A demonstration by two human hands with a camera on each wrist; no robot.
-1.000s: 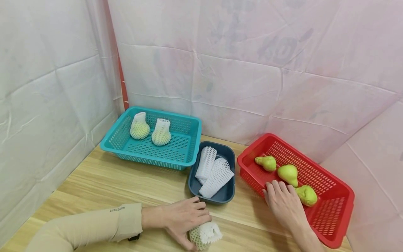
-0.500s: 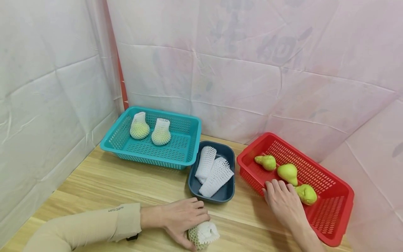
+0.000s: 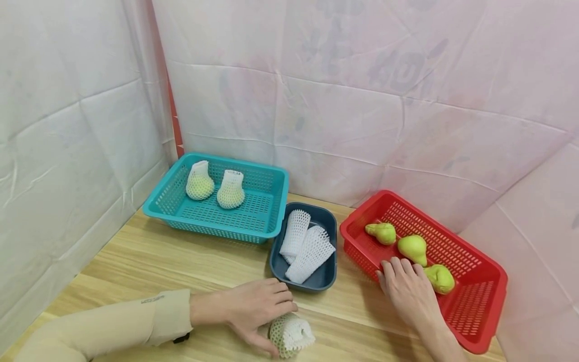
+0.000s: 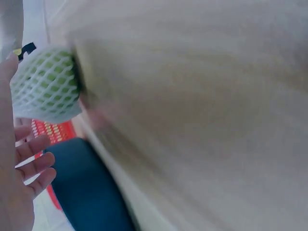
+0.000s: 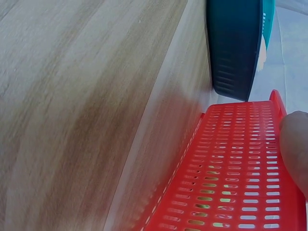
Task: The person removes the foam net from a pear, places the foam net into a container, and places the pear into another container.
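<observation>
The left hand (image 3: 260,309) has drawn back from the netted pear (image 3: 291,336) since half a second ago: its thumb now stands apart from the net, where earlier thumb and fingers closed round it. The pear sits on the tabletop (image 3: 217,261) just beside the fingers. The right hand (image 3: 409,291) has stayed put, fingers bent over the near rim of the red basket (image 3: 496,322), holding it.

That basket contains three bare pears (image 3: 412,250). The teal basket (image 3: 217,230) has two wrapped pears (image 3: 231,190), and the blue tray (image 3: 326,274) between the baskets holds loose white nets (image 3: 312,254).

The left wrist view shows what the head view hides: the left hand's fingers loose and spread, gripping nothing. The right wrist view adds the red basket's slotted outer wall, with yellow-green showing through.
</observation>
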